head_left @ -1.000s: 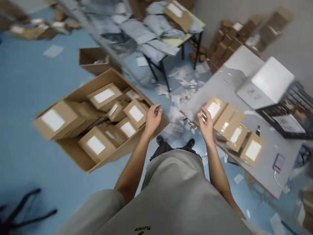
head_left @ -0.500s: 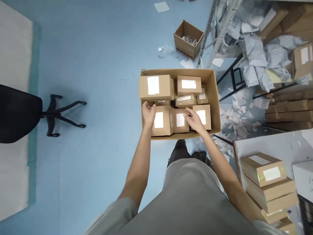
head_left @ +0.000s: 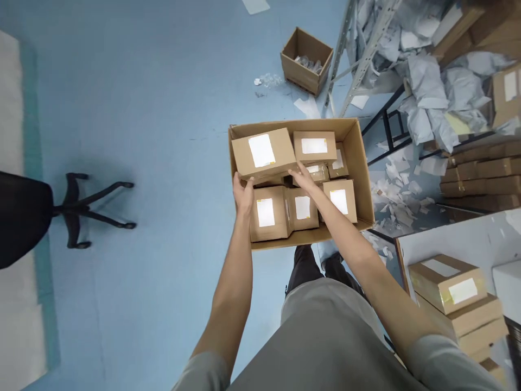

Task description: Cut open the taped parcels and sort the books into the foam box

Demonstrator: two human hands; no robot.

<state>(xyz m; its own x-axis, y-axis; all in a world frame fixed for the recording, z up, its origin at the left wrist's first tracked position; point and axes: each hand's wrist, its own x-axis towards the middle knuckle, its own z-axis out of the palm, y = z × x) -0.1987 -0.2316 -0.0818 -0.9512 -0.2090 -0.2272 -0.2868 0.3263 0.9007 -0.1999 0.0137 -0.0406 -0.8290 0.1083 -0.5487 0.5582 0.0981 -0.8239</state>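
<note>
A large open carton (head_left: 363, 179) holds several smaller sealed cardboard boxes with white labels. My left hand (head_left: 243, 195) grips the near left corner of a labelled cardboard box (head_left: 280, 145) at the carton's upper left. At that box's near right corner, my right hand (head_left: 302, 176) has its fingers on the edge. The box sits tilted between both hands, above the others. Closer to me lie a left box (head_left: 264, 231), a middle box (head_left: 303, 221) and a right box (head_left: 349, 196). Another labelled box (head_left: 315, 136) is at the far side. The fingers under the held box are partly hidden.
A small open carton (head_left: 303, 76) with clear plastic stands on the blue floor beyond. Metal shelving (head_left: 372, 49) with grey parcels (head_left: 427, 81) rises at right. Stacked boxes (head_left: 448, 282) rest on a table at lower right. A black swivel chair (head_left: 24, 217) is at left.
Both hands have closed on the upper-left box, the right hand crossing leftward from the near boxes. That box has turned and tilted. The view has shifted slightly.
</note>
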